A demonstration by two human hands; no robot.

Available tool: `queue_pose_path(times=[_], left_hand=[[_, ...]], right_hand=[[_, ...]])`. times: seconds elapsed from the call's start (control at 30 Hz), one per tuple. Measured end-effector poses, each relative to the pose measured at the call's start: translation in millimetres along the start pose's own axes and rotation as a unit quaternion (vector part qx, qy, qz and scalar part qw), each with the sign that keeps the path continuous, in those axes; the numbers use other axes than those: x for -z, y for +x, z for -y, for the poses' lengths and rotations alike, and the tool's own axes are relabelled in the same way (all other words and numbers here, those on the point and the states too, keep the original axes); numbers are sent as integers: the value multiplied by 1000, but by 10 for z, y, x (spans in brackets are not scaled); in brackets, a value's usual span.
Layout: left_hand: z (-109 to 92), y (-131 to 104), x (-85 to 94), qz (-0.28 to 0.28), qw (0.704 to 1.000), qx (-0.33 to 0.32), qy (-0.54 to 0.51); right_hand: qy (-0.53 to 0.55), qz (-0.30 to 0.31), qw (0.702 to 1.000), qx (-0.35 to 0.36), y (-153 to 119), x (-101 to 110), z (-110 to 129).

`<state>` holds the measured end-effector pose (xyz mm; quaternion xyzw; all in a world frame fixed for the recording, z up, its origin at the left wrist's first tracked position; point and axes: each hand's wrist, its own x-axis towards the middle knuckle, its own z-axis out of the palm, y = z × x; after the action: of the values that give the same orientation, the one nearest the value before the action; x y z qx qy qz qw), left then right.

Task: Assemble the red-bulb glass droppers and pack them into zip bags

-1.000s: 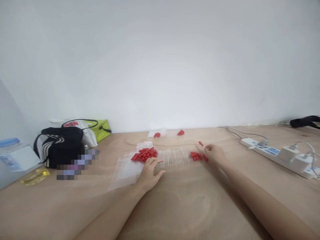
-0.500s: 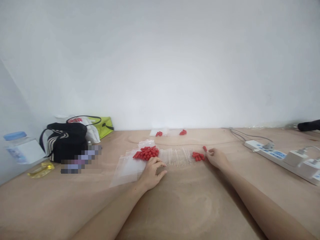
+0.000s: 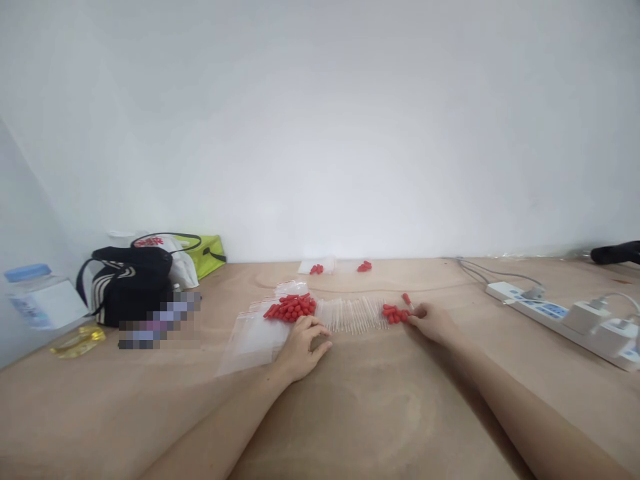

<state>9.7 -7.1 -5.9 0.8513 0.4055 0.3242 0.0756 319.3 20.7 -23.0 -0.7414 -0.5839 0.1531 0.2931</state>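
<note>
My left hand (image 3: 303, 347) rests on the table with fingers apart and curved, holding nothing. Its fingertips are beside a heap of red rubber bulbs (image 3: 291, 307). To its right lies a row of thin clear tubes (image 3: 353, 315), side by side. My right hand (image 3: 434, 323) has thumb and fingers closed on a dropper (image 3: 407, 299); its red bulb points up and away, and its clear stem runs to the fingers. A smaller group of red bulbs (image 3: 395, 314) touches or nearly touches the right fingertips.
Clear zip bags (image 3: 245, 343) lie under and left of the heap. Farther back are a white packet (image 3: 327, 265) and two small red clusters. A black bag (image 3: 135, 283) and plastic jar (image 3: 43, 297) stand left; a power strip (image 3: 560, 323) with plugs lies right.
My right hand has shifted slightly down, its fingers coming closer to the small group of red bulbs, with the dropper's stem showing more. My left hand stays nearly still.
</note>
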Motion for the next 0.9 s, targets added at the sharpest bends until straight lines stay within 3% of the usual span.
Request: queue_pose_path(times=[0.17,0.4,0.67,0.9], left_hand=[[-21,98,22,-43,995,36,83],[-24,442,-28,-39,969,133,206],[-135,749,-276,4,944,181,276],[-217,859,-323,62,921,190,334]], right_hand=[[23,-5,999,-28,-7,33,40],[38,-28,998,-49,-29,86,88],[48,-60,995,-57,-8,67,53],[46,-92,993,-63,35,30,17]])
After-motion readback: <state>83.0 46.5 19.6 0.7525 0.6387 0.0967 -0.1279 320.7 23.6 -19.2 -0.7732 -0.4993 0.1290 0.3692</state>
